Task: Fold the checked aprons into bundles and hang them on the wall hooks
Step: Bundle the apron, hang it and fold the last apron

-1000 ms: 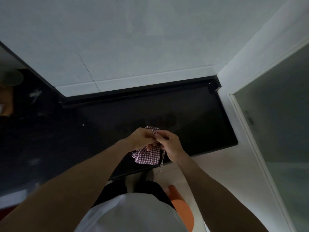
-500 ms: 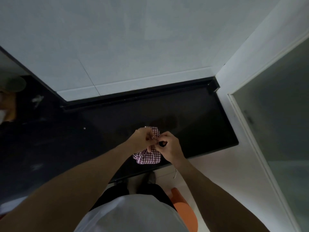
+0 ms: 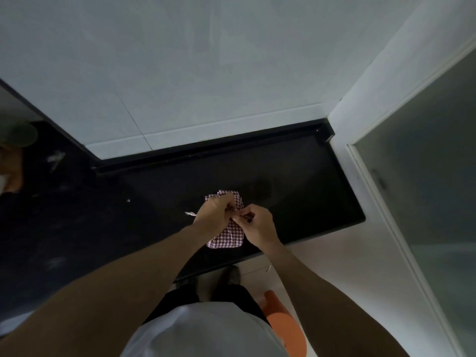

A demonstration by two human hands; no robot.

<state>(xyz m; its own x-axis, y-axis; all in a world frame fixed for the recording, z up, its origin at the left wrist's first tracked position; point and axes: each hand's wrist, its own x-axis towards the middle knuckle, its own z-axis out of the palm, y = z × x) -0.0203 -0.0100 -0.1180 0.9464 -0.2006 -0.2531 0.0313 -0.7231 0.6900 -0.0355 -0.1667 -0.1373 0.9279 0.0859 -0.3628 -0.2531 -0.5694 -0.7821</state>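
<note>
A small folded bundle of red-and-white checked apron (image 3: 228, 235) is held over the front part of the black countertop (image 3: 296, 202). My left hand (image 3: 215, 211) grips the bundle from above, fingers curled over its upper half. My right hand (image 3: 253, 225) pinches a thin checked strap at the bundle's right side. One strap end (image 3: 190, 214) sticks out left of my left wrist. Another strap end (image 3: 269, 267) hangs below the counter edge beside my right forearm. No wall hooks are in view.
A white tiled wall (image 3: 180, 73) rises behind the counter. A white door frame with a glass panel (image 3: 425, 189) stands at the right. An orange object (image 3: 283, 325) sits on the pale floor by my feet. Dim items (image 3: 13, 155) lie at the far left.
The bundle has been lowered a little and more of its lower half shows. A strap end now sticks out left of my left wrist, and my right hand pulls the strap rightwards.
</note>
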